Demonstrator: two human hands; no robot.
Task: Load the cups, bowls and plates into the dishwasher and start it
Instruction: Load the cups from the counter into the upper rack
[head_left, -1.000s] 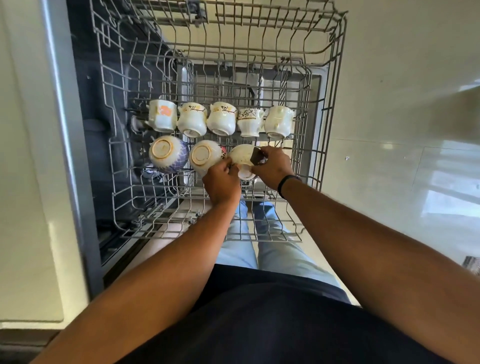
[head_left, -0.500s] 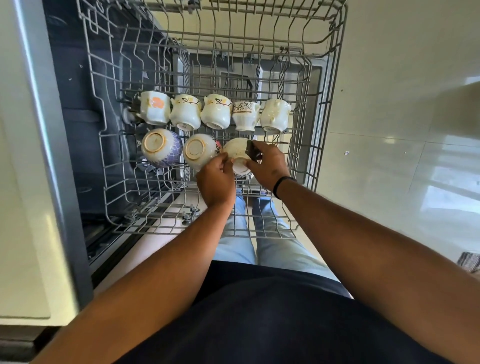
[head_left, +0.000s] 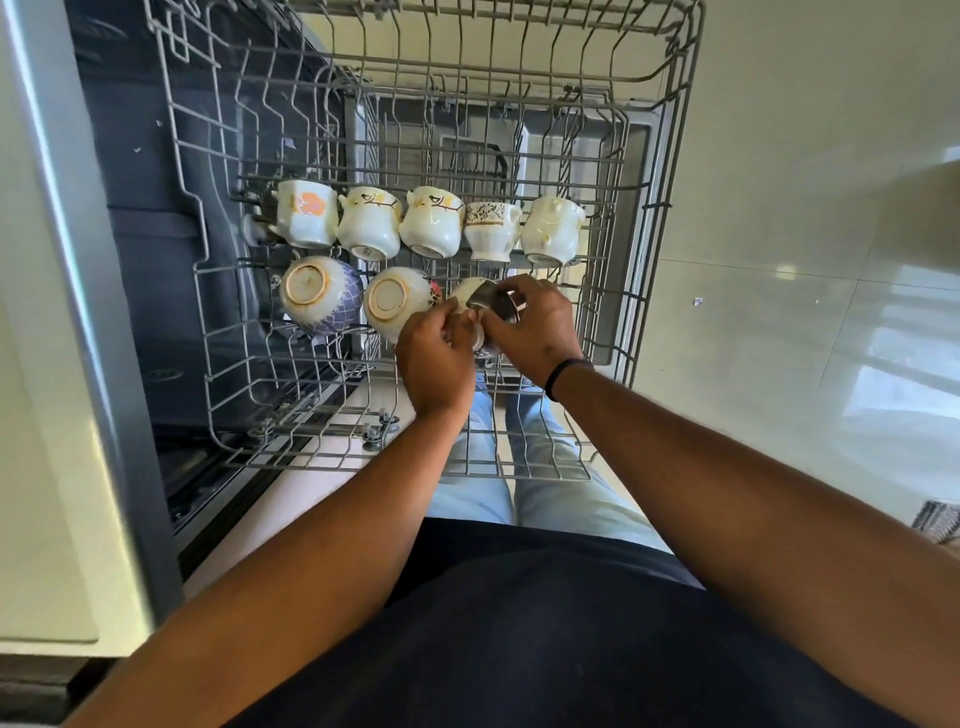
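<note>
bowl: third bowl (head_left: 467, 296) tipped in rack (head_left: 670, 171), right of two bowls (head_left: 358, 299)
left hand (head_left: 434, 358): pinches near rim
right hand (head_left: 535, 325): curled over far side, nearer

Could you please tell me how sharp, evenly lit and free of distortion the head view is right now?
Head view: the cups and rack are sharp; the wide lens bows the rack's sides; glare washes out the floor tiles at right; the left hand and right hand are slightly soft around the bowl.
</note>
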